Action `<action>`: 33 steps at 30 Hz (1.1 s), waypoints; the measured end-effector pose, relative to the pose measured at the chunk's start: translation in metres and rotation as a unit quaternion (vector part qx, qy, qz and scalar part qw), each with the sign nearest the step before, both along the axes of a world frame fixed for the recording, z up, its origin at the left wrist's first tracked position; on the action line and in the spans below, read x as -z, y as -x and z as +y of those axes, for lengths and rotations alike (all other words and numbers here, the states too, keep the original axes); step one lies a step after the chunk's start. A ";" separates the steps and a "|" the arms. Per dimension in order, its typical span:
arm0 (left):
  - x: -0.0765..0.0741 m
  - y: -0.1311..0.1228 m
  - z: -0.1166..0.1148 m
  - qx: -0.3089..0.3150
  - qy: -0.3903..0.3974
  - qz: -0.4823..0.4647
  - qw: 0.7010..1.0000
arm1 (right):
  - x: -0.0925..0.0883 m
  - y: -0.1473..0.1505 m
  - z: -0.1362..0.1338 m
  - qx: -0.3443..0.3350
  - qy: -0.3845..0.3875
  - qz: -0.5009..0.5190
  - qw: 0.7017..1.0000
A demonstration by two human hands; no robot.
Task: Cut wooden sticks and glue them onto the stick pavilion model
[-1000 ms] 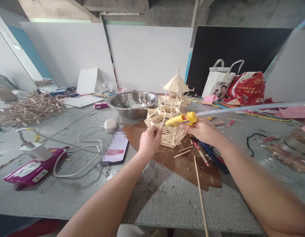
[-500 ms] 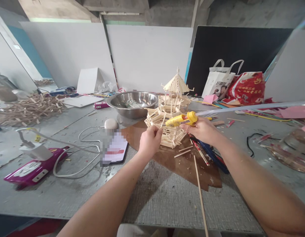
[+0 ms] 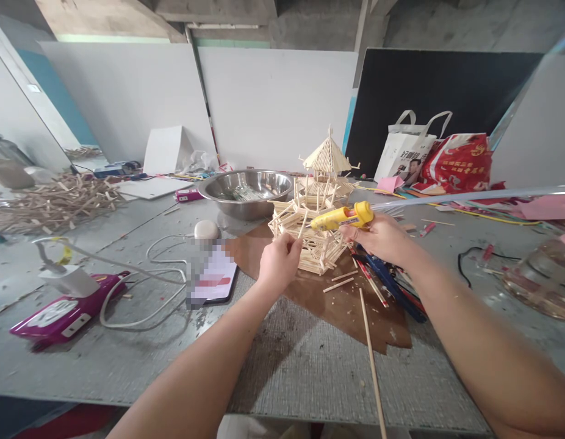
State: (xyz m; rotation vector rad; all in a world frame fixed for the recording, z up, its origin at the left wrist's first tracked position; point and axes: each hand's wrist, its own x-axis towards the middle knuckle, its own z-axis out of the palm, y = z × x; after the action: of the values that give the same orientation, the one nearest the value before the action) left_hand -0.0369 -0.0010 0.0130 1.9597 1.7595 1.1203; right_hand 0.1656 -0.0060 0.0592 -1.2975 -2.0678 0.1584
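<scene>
A pagoda model made of thin wooden sticks stands upright on a brown sheet. At its near left side my left hand is closed in a pinch on a short wooden stick, which points up from the fingers. My right hand grips a yellow hot glue gun at the model's right. The gun's nozzle points left, close to the stick; whether they touch I cannot tell. From its rear runs a long clear glue stick.
A steel bowl stands behind my left hand. To the left lie a phone, a purple power strip with white cable, and a stick pile. Blue-handled pliers and a long stick lie nearer right.
My right hand has drawn the glue gun slightly to the right and up, away from the left fingers. My left hand with the stick has barely moved.
</scene>
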 end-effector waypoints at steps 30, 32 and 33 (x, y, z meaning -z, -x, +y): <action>0.000 0.000 0.001 -0.001 0.005 -0.005 1.000 | 0.004 0.007 0.001 0.033 -0.007 0.089 0.995; 0.001 0.000 0.001 -0.001 0.004 -0.002 1.000 | 0.009 0.010 0.004 0.034 -0.020 0.092 0.995; 0.001 0.000 0.001 -0.001 0.002 -0.001 1.000 | 0.011 0.011 0.005 0.036 -0.024 0.093 0.995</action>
State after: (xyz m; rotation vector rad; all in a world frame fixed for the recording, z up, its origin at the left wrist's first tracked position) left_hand -0.0372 -0.0004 0.0120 1.9546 1.7618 1.1175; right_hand 0.1544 -0.0010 0.0487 -1.2761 -1.8539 0.1888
